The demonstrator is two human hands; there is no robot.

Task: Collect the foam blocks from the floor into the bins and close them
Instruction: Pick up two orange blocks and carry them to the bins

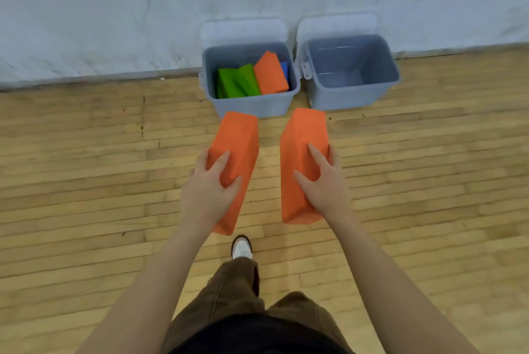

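The left hand (210,184) grips a long orange foam block (239,147), fingers (221,160) wrapped over its top, and the right hand (325,181) clamps a second orange foam block (300,136) the same way. Beyond the left fingertips stands an open grey plastic bin (252,106) holding green, orange and blue foam blocks (270,73). Beyond the right fingertips, an empty grey plastic bin (349,95) stands open against the white wall (114,10).

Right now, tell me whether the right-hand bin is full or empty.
Empty. The right bin shows only bare grey walls and floor, its lid tipped back against the wall, while the left bin already holds green, orange and blue blocks.
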